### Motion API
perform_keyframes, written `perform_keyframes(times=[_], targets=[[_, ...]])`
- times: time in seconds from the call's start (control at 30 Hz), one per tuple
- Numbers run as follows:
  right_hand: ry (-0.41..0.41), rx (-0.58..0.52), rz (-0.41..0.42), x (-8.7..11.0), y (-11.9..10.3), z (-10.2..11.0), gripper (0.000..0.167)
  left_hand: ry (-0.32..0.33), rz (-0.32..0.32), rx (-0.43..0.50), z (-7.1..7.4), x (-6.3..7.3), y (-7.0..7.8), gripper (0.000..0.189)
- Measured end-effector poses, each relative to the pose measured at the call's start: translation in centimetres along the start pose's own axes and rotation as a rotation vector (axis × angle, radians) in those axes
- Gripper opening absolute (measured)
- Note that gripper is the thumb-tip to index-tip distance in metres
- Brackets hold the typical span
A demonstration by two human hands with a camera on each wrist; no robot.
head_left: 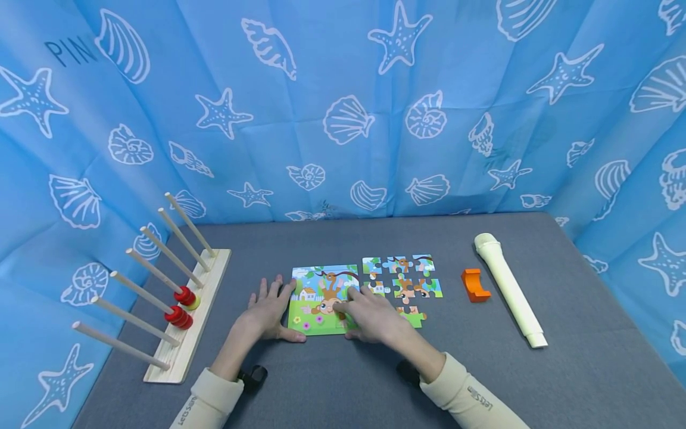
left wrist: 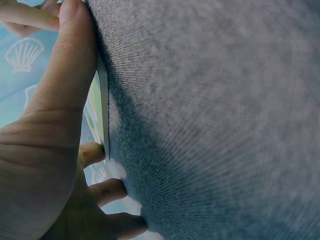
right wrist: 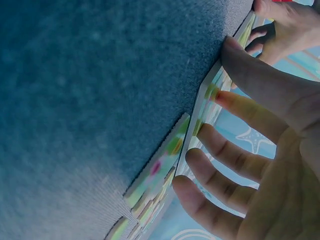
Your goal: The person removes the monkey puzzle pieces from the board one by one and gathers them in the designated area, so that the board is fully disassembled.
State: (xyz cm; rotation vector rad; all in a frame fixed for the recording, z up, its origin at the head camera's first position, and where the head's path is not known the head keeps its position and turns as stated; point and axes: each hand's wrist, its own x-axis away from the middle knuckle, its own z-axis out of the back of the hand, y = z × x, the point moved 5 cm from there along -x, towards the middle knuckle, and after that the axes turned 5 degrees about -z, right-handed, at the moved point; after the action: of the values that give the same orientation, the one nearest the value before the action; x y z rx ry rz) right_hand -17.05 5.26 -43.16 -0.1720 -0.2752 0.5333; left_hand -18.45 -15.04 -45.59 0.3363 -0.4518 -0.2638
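A jigsaw puzzle board (head_left: 313,322) with a monkey, a small house and flowers lies flat on the table. My left hand (head_left: 262,313) rests at its left side with spread fingers, the thumb by the lower left corner. Over the right part of the board lies my right hand (head_left: 377,316), its index fingertip on the picture and its thumb at the near edge. In the right wrist view, the right fingers (right wrist: 205,175) are slightly bent against the board. Loose jigsaw pieces (head_left: 405,287) spread just right of the board, some partly behind the right hand.
To the left stands a wooden peg rack (head_left: 195,325) with upright rods and red and yellow rings (head_left: 179,319). An orange curved block (head_left: 474,286) and a cream toy microphone (head_left: 511,292) lie on the right. A blue shell-patterned curtain (head_left: 343,161) hangs behind the grey table (head_left: 332,387).
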Motion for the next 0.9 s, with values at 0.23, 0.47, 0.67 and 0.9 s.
perform_keyframes(times=[0.23,0.47,0.67,0.9], targets=[[0.014,0.005,-0.02,0.08,0.01,0.06,0.04,0.003,0.0,0.001,-0.03,-0.02,0.0,0.125],[0.039,0.036,-0.04,0.25,-0.04,0.15,0.042,0.002,0.0,0.0,-0.03,-0.02,-0.02,0.126],[0.05,0.022,-0.035,0.3,-0.11,0.35,0.04,0.0,-0.001,0.004,-0.02,-0.03,-0.03,0.126],[0.091,0.003,-0.009,0.42,-0.11,0.71,0.044,-0.008,0.01,0.004,-0.05,-0.04,-0.1,0.126]])
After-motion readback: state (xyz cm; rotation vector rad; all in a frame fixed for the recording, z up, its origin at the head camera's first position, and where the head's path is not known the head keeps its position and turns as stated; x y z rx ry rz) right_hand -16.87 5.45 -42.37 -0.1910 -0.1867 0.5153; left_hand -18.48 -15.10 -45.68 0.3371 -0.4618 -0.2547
